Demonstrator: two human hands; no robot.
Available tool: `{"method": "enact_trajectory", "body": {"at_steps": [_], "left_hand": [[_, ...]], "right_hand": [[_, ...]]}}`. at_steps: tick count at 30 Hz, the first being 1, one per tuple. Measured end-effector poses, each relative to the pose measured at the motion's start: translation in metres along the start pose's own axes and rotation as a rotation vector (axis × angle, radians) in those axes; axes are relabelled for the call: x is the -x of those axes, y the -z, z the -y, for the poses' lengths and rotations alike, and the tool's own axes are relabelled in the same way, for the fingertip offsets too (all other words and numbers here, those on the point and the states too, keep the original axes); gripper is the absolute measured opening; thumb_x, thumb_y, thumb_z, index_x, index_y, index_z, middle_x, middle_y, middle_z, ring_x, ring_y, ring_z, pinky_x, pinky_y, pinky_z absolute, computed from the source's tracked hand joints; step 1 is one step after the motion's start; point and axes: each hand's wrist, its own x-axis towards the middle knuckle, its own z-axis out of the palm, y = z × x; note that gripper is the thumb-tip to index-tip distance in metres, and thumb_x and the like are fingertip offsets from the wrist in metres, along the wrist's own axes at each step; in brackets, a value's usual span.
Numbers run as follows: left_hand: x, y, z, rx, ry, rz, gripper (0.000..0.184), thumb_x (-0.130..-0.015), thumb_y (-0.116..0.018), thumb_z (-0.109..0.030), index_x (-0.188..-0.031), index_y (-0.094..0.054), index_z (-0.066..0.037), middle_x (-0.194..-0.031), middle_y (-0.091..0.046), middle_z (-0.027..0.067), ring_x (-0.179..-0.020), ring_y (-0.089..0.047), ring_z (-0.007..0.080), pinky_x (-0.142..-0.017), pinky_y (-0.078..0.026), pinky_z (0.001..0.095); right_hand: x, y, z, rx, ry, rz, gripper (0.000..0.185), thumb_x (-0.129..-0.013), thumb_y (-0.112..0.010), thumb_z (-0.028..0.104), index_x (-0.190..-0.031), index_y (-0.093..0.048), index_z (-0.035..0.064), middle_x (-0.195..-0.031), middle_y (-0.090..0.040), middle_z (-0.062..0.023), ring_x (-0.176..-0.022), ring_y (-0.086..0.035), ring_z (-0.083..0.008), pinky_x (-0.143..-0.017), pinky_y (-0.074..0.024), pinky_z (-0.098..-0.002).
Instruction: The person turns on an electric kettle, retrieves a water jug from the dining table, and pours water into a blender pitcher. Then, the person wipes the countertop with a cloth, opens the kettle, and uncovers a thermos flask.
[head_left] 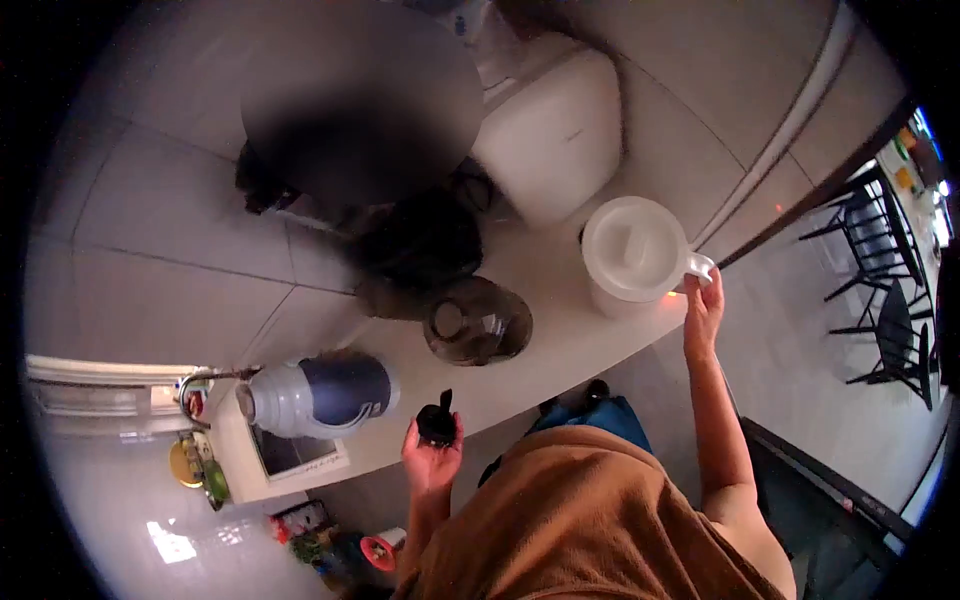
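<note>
My left hand point(433, 457) holds a small black lid point(436, 425) with a raised tab, palm up, just off the counter's front edge. At the right end of the counter, my right hand point(703, 295) is closed around the handle of a white lidded pitcher point(630, 255). The pitcher stands upright near the edge, and an orange light glows beside its base. Between the two hands, farther back on the counter, stands a dark translucent jug point(478, 321) with its round mouth facing up.
A blue and grey thermos point(330, 395) stands on the counter point(545, 355) at the left, beside a sink point(292, 455). Behind are a white appliance point(560, 130) and a dark bundle point(420, 240). Black chairs point(870, 240) stand far right.
</note>
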Motion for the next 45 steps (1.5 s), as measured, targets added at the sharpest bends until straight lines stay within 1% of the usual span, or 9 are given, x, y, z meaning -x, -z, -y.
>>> {"method": "enact_trajectory", "body": {"at_steps": [5,9,14,20,22,29,32,40,45], "left_hand": [[-0.022,0.03,-0.007,-0.168,-0.124,-0.026,0.035,-0.09,-0.061,-0.029,-0.109,-0.054,0.0,-0.104,-0.059,0.0171,-0.097,-0.058,0.0325,-0.086,-0.054,0.0452],[-0.023,0.056,-0.009,-0.587,-0.355,-0.047,0.017,-0.089,-0.062,-0.02,-0.091,-0.055,-0.004,-0.071,-0.054,0.0037,-0.058,-0.055,0.0167,-0.053,-0.044,0.0284],[-0.019,0.092,-0.027,-0.666,-0.408,-0.178,0.021,-0.089,-0.061,-0.022,-0.091,-0.054,-0.003,-0.074,-0.054,0.0055,-0.062,-0.055,0.0166,-0.057,-0.046,0.0282],[-0.037,0.114,-0.043,-0.217,-0.282,-0.175,0.023,-0.092,-0.057,-0.027,-0.099,-0.053,-0.005,-0.084,-0.057,0.01,-0.074,-0.061,0.0218,-0.065,-0.053,0.0316],[-0.042,0.123,-0.047,-0.19,-0.274,-0.007,0.025,-0.092,-0.056,-0.028,-0.1,-0.052,-0.005,-0.088,-0.059,0.011,-0.078,-0.062,0.0241,-0.068,-0.054,0.033],[-0.048,0.135,-0.059,-0.172,-0.276,-0.028,0.026,-0.091,-0.058,-0.028,-0.1,-0.052,-0.004,-0.086,-0.06,0.0118,-0.072,-0.063,0.0238,-0.064,-0.054,0.0324],[-0.048,0.154,-0.073,-0.229,-0.362,-0.071,0.028,-0.09,-0.058,-0.03,-0.099,-0.053,-0.004,-0.085,-0.06,0.0122,-0.069,-0.063,0.0231,-0.061,-0.053,0.031],[-0.038,0.159,-0.1,-0.123,-0.411,-0.06,0.028,-0.093,-0.051,-0.033,-0.096,-0.056,-0.005,-0.087,-0.062,0.0107,-0.072,-0.063,0.0249,-0.064,-0.054,0.037],[-0.041,0.174,-0.09,-0.127,-0.385,0.038,0.031,-0.092,-0.051,-0.036,-0.102,-0.056,-0.008,-0.086,-0.061,0.0074,-0.08,-0.064,0.0248,-0.069,-0.054,0.0368]], "right_hand": [[0.006,-0.009,0.021,0.04,0.035,-0.012,0.029,-0.094,-0.059,0.013,-0.12,-0.054,0.0014,-0.106,-0.062,-0.0037,-0.094,-0.058,-0.0126,-0.081,-0.0452,-0.0262],[0.003,-0.006,0.019,0.085,0.027,0.03,0.031,-0.094,-0.059,0.016,-0.121,-0.053,0.0031,-0.105,-0.062,-0.003,-0.097,-0.056,-0.0123,-0.085,-0.0434,-0.0271],[-0.003,0.011,0.004,0.202,0.032,0.025,0.029,-0.096,-0.056,0.023,-0.118,-0.056,0.0028,-0.106,-0.061,-0.0031,-0.098,-0.054,-0.0143,-0.088,-0.0412,-0.0299],[-0.004,0.012,0.0,0.261,0.035,0.056,0.04,-0.098,-0.052,0.03,-0.126,-0.05,0.002,-0.118,-0.056,-0.0074,-0.107,-0.053,-0.0156,-0.092,-0.0431,-0.032],[-0.013,0.021,-0.021,0.176,0.067,-0.015,0.031,-0.096,-0.054,0.021,-0.122,-0.052,0.0033,-0.116,-0.056,-0.0061,-0.107,-0.051,-0.0181,-0.094,-0.0401,-0.0343],[-0.03,0.036,-0.054,0.33,0.283,-0.116,0.03,-0.096,-0.046,0.016,-0.121,-0.048,0.0011,-0.116,-0.052,-0.0086,-0.106,-0.052,-0.019,-0.087,-0.0478,-0.0335],[-0.031,0.04,-0.053,0.242,0.248,-0.097,0.035,-0.093,-0.053,0.013,-0.126,-0.046,0.0037,-0.119,-0.05,-0.0071,-0.107,-0.049,-0.0197,-0.091,-0.0426,-0.0357],[-0.037,0.035,-0.045,0.242,0.229,-0.135,0.032,-0.092,-0.056,0.018,-0.12,-0.049,0.0044,-0.113,-0.055,-0.0075,-0.098,-0.056,-0.0205,-0.074,-0.0498,-0.0323],[-0.041,0.031,-0.053,0.086,0.263,-0.103,0.017,-0.092,-0.052,0.015,-0.106,-0.052,0.0049,-0.091,-0.055,-0.0023,-0.078,-0.052,-0.0128,-0.064,-0.0472,-0.0286]]}}
